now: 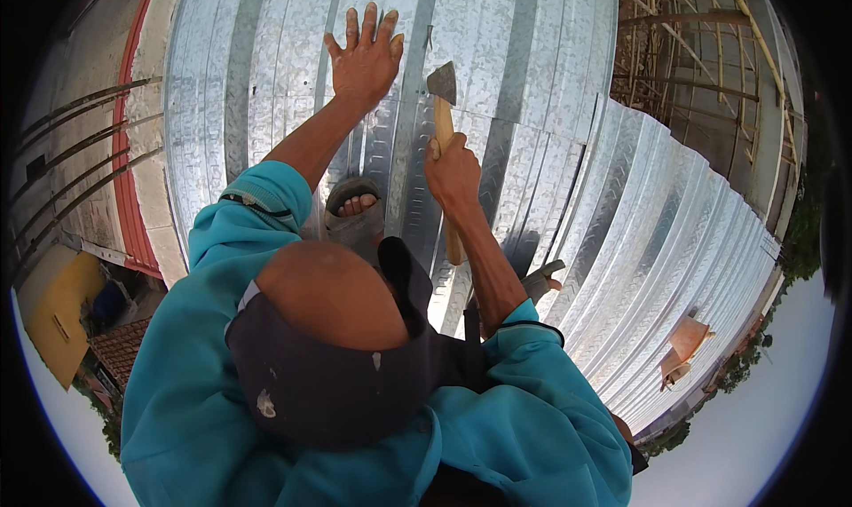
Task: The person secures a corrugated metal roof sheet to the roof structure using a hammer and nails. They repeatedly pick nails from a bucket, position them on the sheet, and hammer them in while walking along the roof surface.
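Observation:
My left hand [366, 56] lies with its fingers spread on a shiny ribbed metal decking sheet [297, 36]. A small dark sliver shows between two of its fingertips, too small to name. In my right hand [453, 171] is a hatchet [442, 83], gripped partway along its pale wooden handle. Its grey head points away from me, over the sheet and to the right of my left hand. A thin dark nail-like piece [429, 36] shows on the sheet just beyond the hatchet head. Whether the head touches the metal, I cannot tell.
My sandalled feet [355, 207] stand on the ribbed metal. More decking [657, 205] stretches to the right, with an orange-brown object [683, 347] on it. Bamboo scaffolding [710, 54] lies beyond the sheet's right edge. Dark bars [89, 125] stick out at the left, by a red beam [130, 143].

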Tool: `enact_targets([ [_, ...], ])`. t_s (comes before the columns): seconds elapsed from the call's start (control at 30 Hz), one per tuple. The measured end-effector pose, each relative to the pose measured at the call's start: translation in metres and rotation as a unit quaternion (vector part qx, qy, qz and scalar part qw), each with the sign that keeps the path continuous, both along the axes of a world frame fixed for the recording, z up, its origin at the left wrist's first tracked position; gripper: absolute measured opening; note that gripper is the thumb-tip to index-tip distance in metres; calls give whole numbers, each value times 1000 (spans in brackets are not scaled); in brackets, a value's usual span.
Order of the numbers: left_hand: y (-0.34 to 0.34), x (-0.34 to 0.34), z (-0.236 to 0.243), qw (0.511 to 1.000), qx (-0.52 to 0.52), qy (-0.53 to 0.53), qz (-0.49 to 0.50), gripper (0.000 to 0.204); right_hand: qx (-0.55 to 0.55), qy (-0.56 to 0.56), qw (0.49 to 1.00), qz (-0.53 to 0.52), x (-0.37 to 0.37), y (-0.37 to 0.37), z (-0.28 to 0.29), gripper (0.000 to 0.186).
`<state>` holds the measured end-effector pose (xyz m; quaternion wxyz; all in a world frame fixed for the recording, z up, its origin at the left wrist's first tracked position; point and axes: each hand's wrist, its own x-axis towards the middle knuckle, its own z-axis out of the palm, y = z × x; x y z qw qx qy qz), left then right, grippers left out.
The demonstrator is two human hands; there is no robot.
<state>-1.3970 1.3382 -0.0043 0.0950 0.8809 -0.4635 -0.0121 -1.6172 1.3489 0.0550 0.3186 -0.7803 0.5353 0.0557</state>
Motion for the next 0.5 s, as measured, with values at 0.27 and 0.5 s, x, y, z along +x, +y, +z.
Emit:
enact_targets([
  [0.27,-8,1,6,1000,-21,0,3,52,-3,8,1000,8,4,1,0,40],
  [0.5,5,18,14,982,-152,111,33,57,25,-4,1000,18,6,-15,-16,43],
])
